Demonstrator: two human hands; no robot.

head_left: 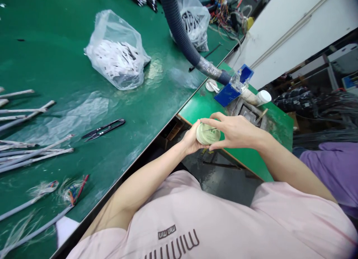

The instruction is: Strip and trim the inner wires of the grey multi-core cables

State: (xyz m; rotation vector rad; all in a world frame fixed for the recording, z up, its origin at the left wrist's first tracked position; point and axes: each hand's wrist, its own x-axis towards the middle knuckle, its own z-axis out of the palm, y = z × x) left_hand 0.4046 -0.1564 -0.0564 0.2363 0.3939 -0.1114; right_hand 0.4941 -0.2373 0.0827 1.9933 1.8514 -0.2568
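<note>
Between my two hands is a small round pale-green jar (206,134) with faint printing on its face, held in front of my body near the table corner. My left hand (191,139) wraps round its left side and underside. Fingers of my right hand (233,132) curve over the top and right side, the thumb at the lower edge. On the larger green table to the left lie thread snips (104,130), with grey cables (36,154) beyond them, some with stripped, frayed ends.
A clear bag of white pieces (119,56) sits on the table. A dark flexible hose (181,31) runs down to a blue-flapped fitting (228,94) above the smaller green table (279,130). Nearby are a white lid (212,85) and a purple-clothed person (330,169).
</note>
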